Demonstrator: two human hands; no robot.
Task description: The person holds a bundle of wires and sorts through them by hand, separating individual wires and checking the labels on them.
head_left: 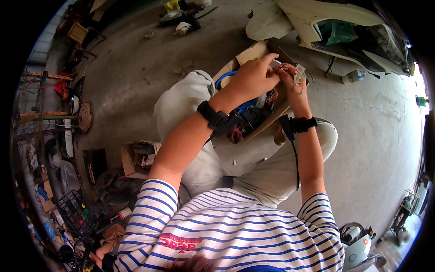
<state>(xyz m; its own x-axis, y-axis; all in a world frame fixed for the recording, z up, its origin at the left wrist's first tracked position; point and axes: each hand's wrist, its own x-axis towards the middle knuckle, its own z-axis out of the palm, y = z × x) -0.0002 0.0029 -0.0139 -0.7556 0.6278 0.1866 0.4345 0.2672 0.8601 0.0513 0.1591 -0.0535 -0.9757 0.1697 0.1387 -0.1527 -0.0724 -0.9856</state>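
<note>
Over an open cardboard box point(257, 53), my two hands meet close together. My right hand point(294, 88) is closed around a pale, see-through plastic piece point(299, 74) that looks like a wire connector, with thin reddish-brown wires at it. Beside it, my left hand point(256, 77) has its thumb and curled fingers pinched together at the wires, while the index finger points out. What lies between those fingertips is hidden. Below my hands, the box holds a blue cable coil point(247, 105), a bundle of coloured wires point(272, 96) and dark parts.
The box stands between my knees on a concrete floor point(136, 77). A pale scooter point(326, 22) is at the far right. Left of me are a smaller carton point(131, 156) and cluttered shelves point(54, 113). A white helmet-like object point(358, 249) sits at the lower right.
</note>
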